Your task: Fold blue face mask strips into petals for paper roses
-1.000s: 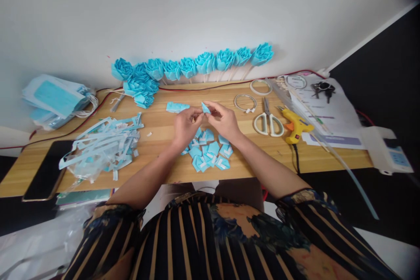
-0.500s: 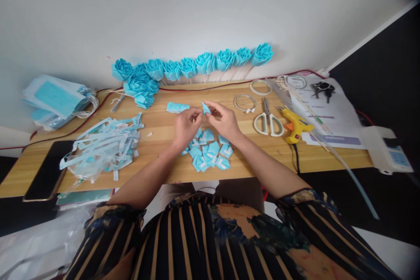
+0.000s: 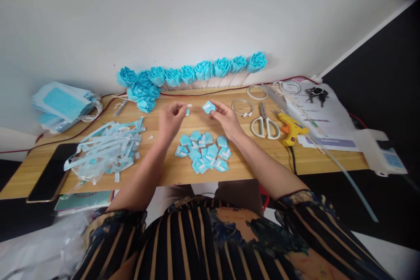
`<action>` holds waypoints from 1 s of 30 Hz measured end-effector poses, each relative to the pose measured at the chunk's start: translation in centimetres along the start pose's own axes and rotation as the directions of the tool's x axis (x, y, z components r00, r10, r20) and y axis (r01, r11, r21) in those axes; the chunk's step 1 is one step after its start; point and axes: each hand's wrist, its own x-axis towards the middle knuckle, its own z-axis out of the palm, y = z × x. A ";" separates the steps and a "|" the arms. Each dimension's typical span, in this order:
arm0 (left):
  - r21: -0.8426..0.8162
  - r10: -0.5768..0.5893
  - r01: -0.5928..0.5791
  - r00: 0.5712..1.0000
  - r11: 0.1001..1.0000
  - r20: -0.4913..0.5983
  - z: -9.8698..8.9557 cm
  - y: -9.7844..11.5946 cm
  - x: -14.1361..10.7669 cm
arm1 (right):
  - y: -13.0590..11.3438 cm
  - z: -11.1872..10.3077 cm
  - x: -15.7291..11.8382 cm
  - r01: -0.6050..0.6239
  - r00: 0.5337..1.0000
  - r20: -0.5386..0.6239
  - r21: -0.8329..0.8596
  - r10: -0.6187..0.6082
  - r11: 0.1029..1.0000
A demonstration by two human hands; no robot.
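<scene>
Between thumb and fingers of my right hand (image 3: 225, 119) is a folded blue piece (image 3: 208, 106) with a white strip on it. My left hand (image 3: 173, 119) is pinched to its left, apart from it, with a small white scrap (image 3: 189, 105) at the fingertips. A bit of blue material shows just under those fingertips, its rest hidden behind the hand. Several folded blue pieces (image 3: 212, 150), some with white strips, lie on the wooden table (image 3: 249, 157) below and between my hands.
Blue flowers (image 3: 204, 70) line the wall. Left are masks (image 3: 64, 103), cut strips (image 3: 105, 148) and a phone (image 3: 52, 173). Right are tape rings (image 3: 243, 100), scissors (image 3: 263, 118), a yellow glue gun (image 3: 291, 127), keys (image 3: 316, 93), papers (image 3: 337, 113) and a white device (image 3: 380, 151).
My hands have moved apart, the left one going left. The blue piece now lies flatter in my right hand, its white strip showing. The view has shifted slightly.
</scene>
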 end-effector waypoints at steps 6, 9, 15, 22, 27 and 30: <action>0.346 0.087 -0.027 0.983 0.938 -0.159 -10.1 0.8 1.1 | 0.1 0.2 0.0 -0.028 1.000 0.016 0.084 0.026 0.996; 0.541 -0.017 0.076 0.993 0.837 -0.114 -14.6 -0.9 0.6 | 0.2 0.4 -0.1 -0.036 0.999 0.018 0.144 0.034 0.989; 0.654 -0.222 0.233 0.970 0.719 -0.101 -19.0 -5.0 -0.3 | 0.3 0.5 -0.2 -0.052 0.998 0.036 0.169 0.046 0.984; 0.708 -0.120 0.088 0.993 0.701 -0.004 -20.4 -6.6 -0.2 | 0.4 0.4 -0.2 -0.083 0.996 0.051 0.172 0.075 0.981; 0.532 -0.030 0.016 0.999 0.847 0.017 -15.0 -3.5 0.3 | 0.4 0.5 -0.4 -0.124 0.987 0.116 0.147 0.108 0.981; 0.275 -0.022 -0.033 0.980 0.961 0.197 -9.3 -2.0 0.3 | 0.1 0.5 -0.6 -0.135 0.980 0.165 0.144 0.111 0.980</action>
